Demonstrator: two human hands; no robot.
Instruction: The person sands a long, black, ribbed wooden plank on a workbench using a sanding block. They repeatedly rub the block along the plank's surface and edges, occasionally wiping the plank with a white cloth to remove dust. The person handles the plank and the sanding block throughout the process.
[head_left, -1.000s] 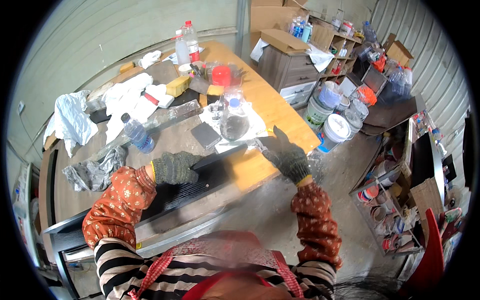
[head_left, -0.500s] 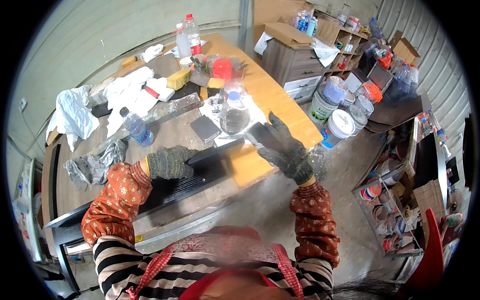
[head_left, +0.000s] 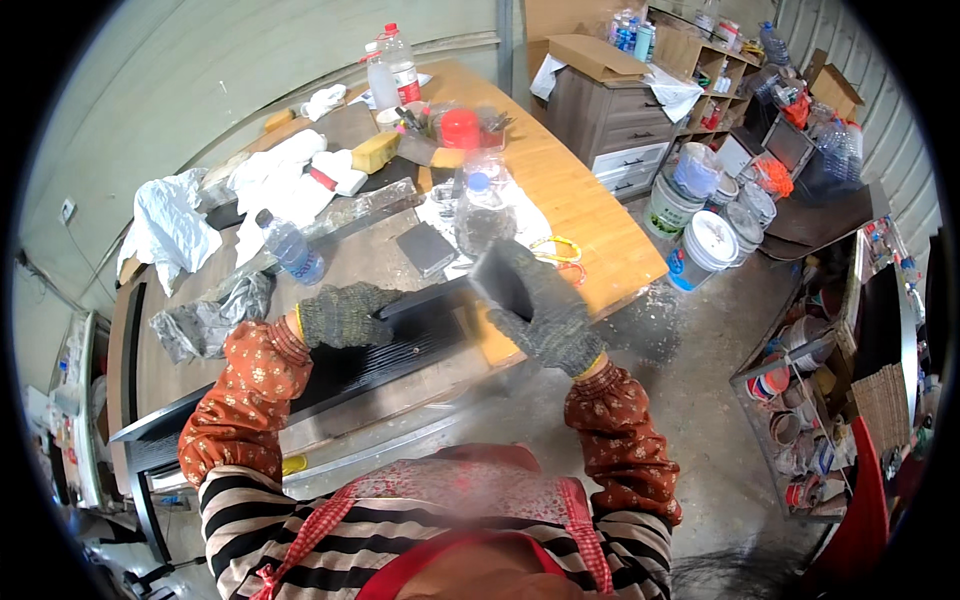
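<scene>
A long black ribbed panel with a raised edge (head_left: 350, 378) lies slantwise along the near side of the table. My left hand (head_left: 348, 316), in a dark knitted glove, is closed over its far edge. At the panel's right end, my gloved right hand (head_left: 557, 322) holds a flat dark grey sanding pad (head_left: 497, 285). Its thumb and fingers lie around the pad, partly hiding it. Just beyond stands a clear bottle with a blue cap (head_left: 484, 215). Left of that bottle rests a dark square block (head_left: 426, 249).
The wooden table (head_left: 590, 235) carries white cloths (head_left: 165, 228), a grey rag (head_left: 215, 318), a water bottle (head_left: 290, 248), yellow sponges (head_left: 375, 153) and a red-lidded container (head_left: 460, 128). Lidded buckets (head_left: 702, 248) stand on the floor to the right, near a cluttered rack (head_left: 795, 430).
My right hand has moved left with the sanding pad, closer to the panel's end, uncovering yellow and red rings on the table. My left hand keeps its hold; the view has shifted slightly.
</scene>
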